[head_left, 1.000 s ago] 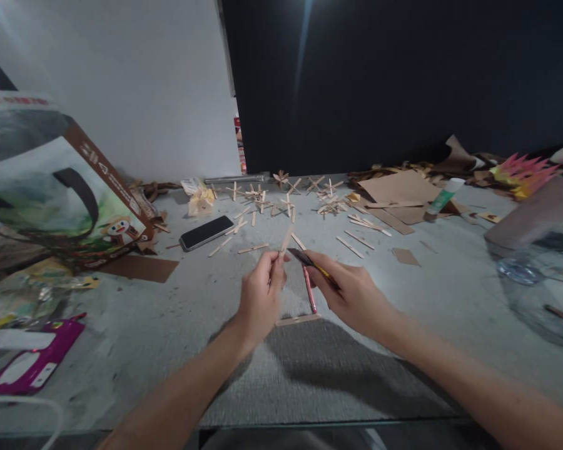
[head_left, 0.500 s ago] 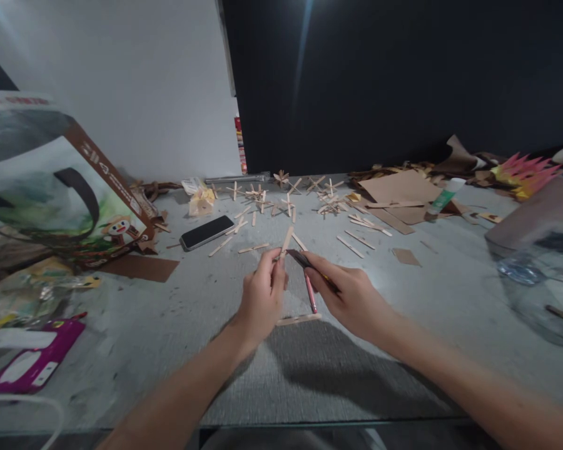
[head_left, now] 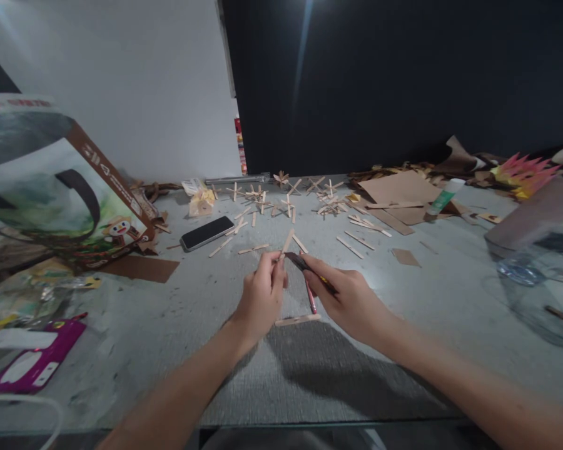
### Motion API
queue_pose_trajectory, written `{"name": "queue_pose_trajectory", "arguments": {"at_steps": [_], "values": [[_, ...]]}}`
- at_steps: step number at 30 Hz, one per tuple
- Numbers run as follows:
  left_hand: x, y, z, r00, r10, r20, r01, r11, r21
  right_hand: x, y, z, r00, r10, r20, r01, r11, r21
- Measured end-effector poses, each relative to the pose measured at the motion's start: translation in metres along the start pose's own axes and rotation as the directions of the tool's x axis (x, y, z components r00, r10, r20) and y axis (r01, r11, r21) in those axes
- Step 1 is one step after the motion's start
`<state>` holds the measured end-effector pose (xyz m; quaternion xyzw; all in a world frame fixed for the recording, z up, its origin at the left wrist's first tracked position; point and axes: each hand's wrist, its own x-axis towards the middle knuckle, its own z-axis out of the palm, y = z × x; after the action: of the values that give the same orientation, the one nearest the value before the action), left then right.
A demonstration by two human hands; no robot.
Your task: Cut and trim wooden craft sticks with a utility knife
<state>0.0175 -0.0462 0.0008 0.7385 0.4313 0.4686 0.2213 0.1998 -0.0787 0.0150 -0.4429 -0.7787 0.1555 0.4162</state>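
Observation:
My left hand pinches a wooden craft stick that points up and away from me. In my right hand is a dark utility knife with some yellow on its handle; its blade tip meets the stick beside my left fingertips. Under my right hand lies a pink pencil, partly hidden by the fingers. Another craft stick rests on the table just below the pencil's end. One more stick shows behind the knife.
Several crossed and loose craft sticks spread across the back of the table. A phone lies left of them. Cardboard sheets and a glue stick are at back right. At left are a large printed bag and a purple packet.
The knife and my right hand have shifted slightly to the left along the stick. My left hand stays almost where it was, still pinching the stick.

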Motion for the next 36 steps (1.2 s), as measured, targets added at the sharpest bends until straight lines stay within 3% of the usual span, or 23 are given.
{"name": "queue_pose_trajectory", "arguments": {"at_steps": [11,24,36], "values": [[0.001,-0.002,0.001,0.998,-0.053,0.034,0.053,0.998,0.024,-0.003,-0.001,0.006,0.997,0.069,-0.032,-0.070,0.997,-0.026],[-0.001,-0.020,0.006,0.991,-0.060,0.116,0.039,0.984,0.174,0.007,0.000,0.004,0.971,0.199,0.134,-0.215,0.970,0.116],[0.001,-0.022,0.011,0.993,-0.095,0.070,0.081,0.980,0.184,0.014,-0.005,0.001,0.885,0.346,0.310,-0.453,0.792,0.410]]}}
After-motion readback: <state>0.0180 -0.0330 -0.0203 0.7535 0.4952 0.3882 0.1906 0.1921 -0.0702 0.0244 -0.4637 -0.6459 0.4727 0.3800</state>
